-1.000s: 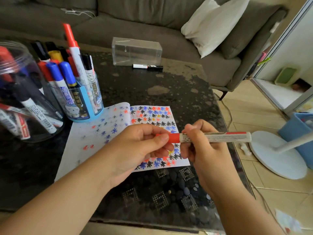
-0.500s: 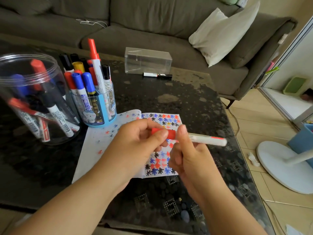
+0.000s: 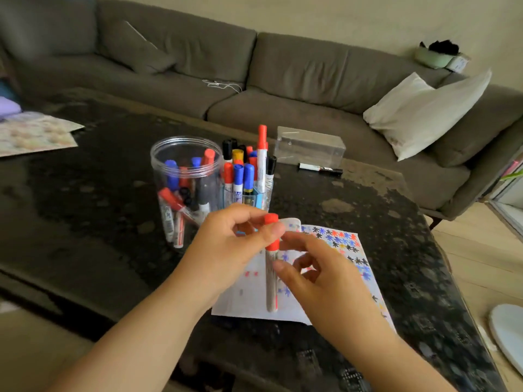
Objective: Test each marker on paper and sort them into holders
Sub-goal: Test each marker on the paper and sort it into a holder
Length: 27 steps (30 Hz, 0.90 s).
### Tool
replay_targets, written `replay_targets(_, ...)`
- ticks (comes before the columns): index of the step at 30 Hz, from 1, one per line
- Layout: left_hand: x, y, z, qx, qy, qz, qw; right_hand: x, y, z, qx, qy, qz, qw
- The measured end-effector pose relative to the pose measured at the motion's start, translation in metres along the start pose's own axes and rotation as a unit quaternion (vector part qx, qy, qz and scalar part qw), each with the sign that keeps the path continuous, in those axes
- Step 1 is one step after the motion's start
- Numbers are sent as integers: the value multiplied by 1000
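Left hand (image 3: 226,244) now pinches the red cap end of the marker (image 3: 271,274) between thumb and fingers; half a second back both hands held it level, now it hangs near upright, cap up, barrel down over the paper (image 3: 334,267). Right hand (image 3: 319,281) has let go of the barrel: fingers loosely curled and spread just beside it, holding nothing as far as can be seen, though motion blur hides whether a fingertip still brushes it. Cap looks seated, so capping reads as done and the test of this marker likely finished; the paper already carries many coloured stars. Marker has swung toward the holders: the clear jar (image 3: 186,176) with loose markers, and the blue cup (image 3: 256,198) beside it, packed upright, both just beyond the left hand. Judgement: sorting step next, a one-handed drop into one holder; which one cannot be told. A stray black marker (image 3: 319,168) lies by the clear box (image 3: 311,148), well apart.
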State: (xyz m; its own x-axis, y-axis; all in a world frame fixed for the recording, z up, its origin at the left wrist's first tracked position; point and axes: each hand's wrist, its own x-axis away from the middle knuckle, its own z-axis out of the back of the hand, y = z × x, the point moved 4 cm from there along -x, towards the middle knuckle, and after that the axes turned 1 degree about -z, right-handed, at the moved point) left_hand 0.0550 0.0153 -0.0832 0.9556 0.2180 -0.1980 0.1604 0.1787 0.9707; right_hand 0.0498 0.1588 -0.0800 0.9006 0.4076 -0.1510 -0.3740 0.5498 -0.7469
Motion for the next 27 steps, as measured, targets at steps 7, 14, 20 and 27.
replay_targets(7,5,1,62,45,180,-14,982,-48,-51,-18,-65,12,77,995)
replay_targets(14,-1,-20,100,-2,280,39,959,-100,-118,10,-189,149,209,948)
replay_targets(20,-7,-24,100,-6,269,48,962,-134,-107,-28,-71,97,149,982)
replay_targets(27,-8,-18,88,-82,266,-4,960,-138,-93,-40,161,128,228,952)
